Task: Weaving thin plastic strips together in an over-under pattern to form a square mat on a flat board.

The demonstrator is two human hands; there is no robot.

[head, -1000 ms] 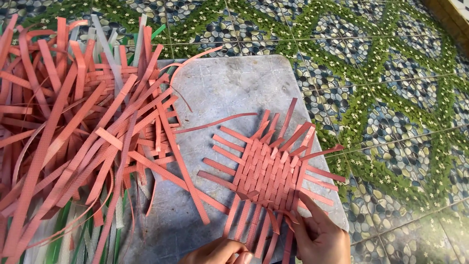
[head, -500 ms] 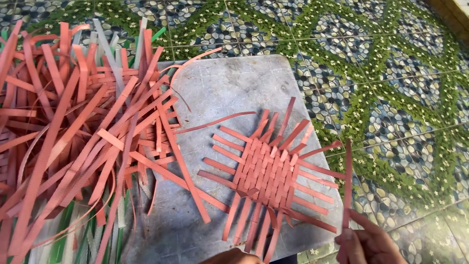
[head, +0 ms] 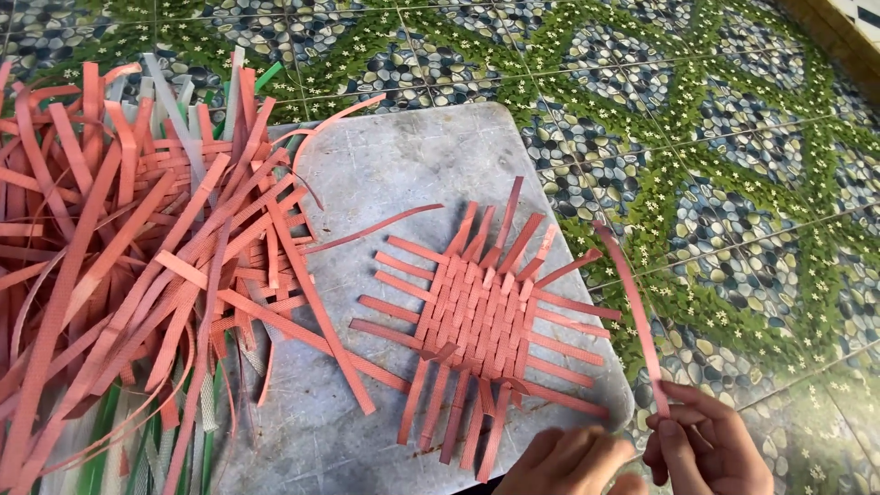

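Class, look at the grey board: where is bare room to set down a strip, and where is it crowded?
Bare grey board lies above the woven mat, between the strip pile and the board's right edge, and below-left of the mat. The tiled floor on the right is open. The left is crowded with strips; both hands, left and right, fill the bottom corner.

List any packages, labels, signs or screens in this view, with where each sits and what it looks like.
None in view: only the woven mat of pinkish-red strips on a grey board, a loose strip pile to its left, one strip pinched in the right hand, the left hand beside it, and the patterned tiled floor.
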